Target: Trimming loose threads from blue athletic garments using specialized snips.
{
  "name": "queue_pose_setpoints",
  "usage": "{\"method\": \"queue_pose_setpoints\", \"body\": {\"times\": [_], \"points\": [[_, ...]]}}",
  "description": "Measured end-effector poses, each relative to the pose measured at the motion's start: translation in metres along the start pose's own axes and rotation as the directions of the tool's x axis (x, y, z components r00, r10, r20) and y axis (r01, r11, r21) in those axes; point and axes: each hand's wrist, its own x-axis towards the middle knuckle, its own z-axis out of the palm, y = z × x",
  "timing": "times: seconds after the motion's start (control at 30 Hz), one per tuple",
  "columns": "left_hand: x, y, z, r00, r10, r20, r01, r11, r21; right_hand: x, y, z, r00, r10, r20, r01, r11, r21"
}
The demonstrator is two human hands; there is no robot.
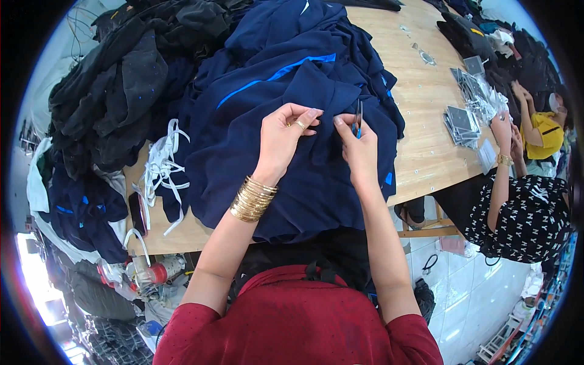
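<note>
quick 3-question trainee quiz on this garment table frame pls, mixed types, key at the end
1. True or false: the right hand holds a small blue-handled snipping tool over the navy garment.
2. What does the left hand do? A) pinches a fold of the navy garment B) lifts the white straps C) rests on bare table
3. Fill in: a stack of gold ______ sits on the left wrist.

Key: 1 true; 2 A; 3 bangles
</note>
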Motion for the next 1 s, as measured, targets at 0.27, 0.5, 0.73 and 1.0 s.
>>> {"method": "queue_pose_setpoints", "body": {"times": [0.27, 0.5, 0.73, 1.0], "points": [[-0.001, 0.003, -0.004, 0.999, -0.021, 0.038, 0.018, 0.995, 0.096, -0.032, -0.022, -0.002, 0.789, -0.614, 0.038, 0.495, 0.598, -0.63], [-0.003, 0.006, -0.004, 0.998, -0.041, 0.051, 0.033, 0.988, 0.151, -0.029, -0.025, -0.003, 0.724, -0.663, 0.189, 0.499, 0.314, -0.808], [-0.003, 0.003, -0.003, 1.0, 0.006, 0.031, -0.01, 0.99, 0.141, -0.027, -0.026, -0.005, 0.72, -0.655, 0.227, 0.496, 0.258, -0.829], [-0.009, 0.006, 0.0, 0.998, 0.065, -0.013, -0.063, 0.989, 0.132, -0.025, -0.027, -0.008, 0.75, -0.639, 0.172, 0.5, 0.377, -0.779]]}}
